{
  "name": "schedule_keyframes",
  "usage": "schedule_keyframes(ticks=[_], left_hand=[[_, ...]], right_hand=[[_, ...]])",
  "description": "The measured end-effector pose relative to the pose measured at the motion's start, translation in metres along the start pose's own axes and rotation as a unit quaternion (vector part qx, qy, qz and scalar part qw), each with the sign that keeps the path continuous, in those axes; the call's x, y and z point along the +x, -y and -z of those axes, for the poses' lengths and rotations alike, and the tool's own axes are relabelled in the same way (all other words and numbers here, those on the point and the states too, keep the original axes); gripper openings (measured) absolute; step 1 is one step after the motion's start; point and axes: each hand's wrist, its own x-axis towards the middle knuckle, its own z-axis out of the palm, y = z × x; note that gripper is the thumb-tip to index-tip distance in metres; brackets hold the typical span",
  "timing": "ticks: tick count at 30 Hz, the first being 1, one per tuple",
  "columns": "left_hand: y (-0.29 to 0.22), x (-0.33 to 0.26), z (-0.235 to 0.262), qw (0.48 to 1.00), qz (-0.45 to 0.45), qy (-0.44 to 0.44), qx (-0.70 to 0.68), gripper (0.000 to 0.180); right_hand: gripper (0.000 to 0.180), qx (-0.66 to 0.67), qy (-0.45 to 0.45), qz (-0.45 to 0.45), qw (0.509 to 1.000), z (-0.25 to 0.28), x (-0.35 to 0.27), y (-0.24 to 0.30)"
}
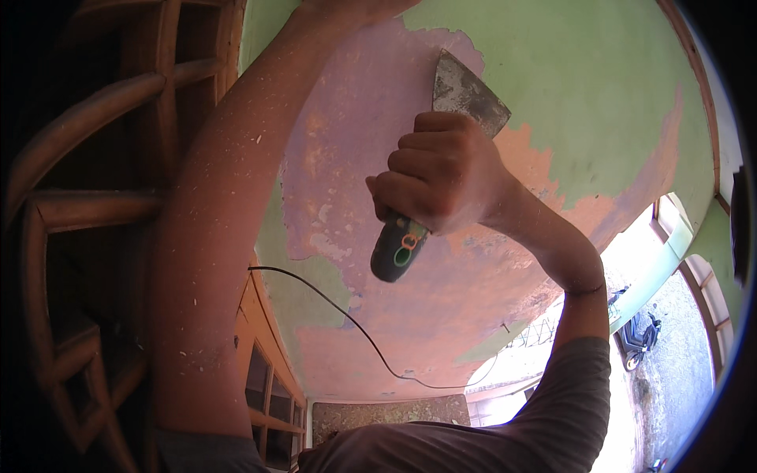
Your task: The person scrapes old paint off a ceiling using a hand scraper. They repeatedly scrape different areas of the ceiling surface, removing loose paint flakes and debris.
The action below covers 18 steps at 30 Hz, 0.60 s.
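Note:
My right hand (441,169) is closed round the dark handle of a paint scraper (467,93). The wide, worn metal blade points up toward a wall (363,142) of flaking green, purple and orange paint. The butt of the handle sticks out below my fist. My left arm reaches up along the left side, with light flakes stuck to its skin. Only part of my left hand (359,8) shows at the top edge, by the wall. Its fingers are cut off from view.
Wooden lattice framing (95,209) fills the left side. A wooden-framed window (272,394) stands lower down. A thin black cable (347,315) hangs across in front of the wall. At the right, a bright opening shows a parked motorcycle (639,339) outside.

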Motion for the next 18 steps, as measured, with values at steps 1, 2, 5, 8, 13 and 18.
schedule_keyframes(ticks=[1, 2, 5, 8, 13, 18], left_hand=[[0.011, 0.000, 0.015, 1.000, -0.001, 0.004, 0.011, 0.060], [0.020, 0.001, 0.029, 0.999, -0.005, -0.002, 0.036, 0.061], [0.009, -0.001, 0.005, 1.000, -0.005, -0.018, 0.015, 0.061], [0.019, 0.001, 0.023, 0.999, -0.003, 0.004, 0.046, 0.060], [0.008, -0.002, 0.014, 0.999, 0.008, -0.009, 0.035, 0.060], [0.010, 0.005, 0.021, 0.999, -0.003, -0.006, 0.042, 0.060]], right_hand=[[0.019, -0.017, -0.025, 0.007, 1.000, 0.000, 0.011, -0.009], [0.020, -0.035, -0.051, 0.013, 0.998, -0.001, 0.021, -0.028], [0.021, -0.014, -0.055, -0.006, 0.998, 0.002, 0.009, -0.029], [0.021, 0.008, -0.057, 0.014, 0.998, 0.007, 0.025, -0.005], [0.019, 0.026, -0.033, -0.040, 0.998, 0.009, 0.011, -0.011], [0.018, -0.020, -0.058, -0.028, 0.998, 0.001, 0.002, -0.013]])
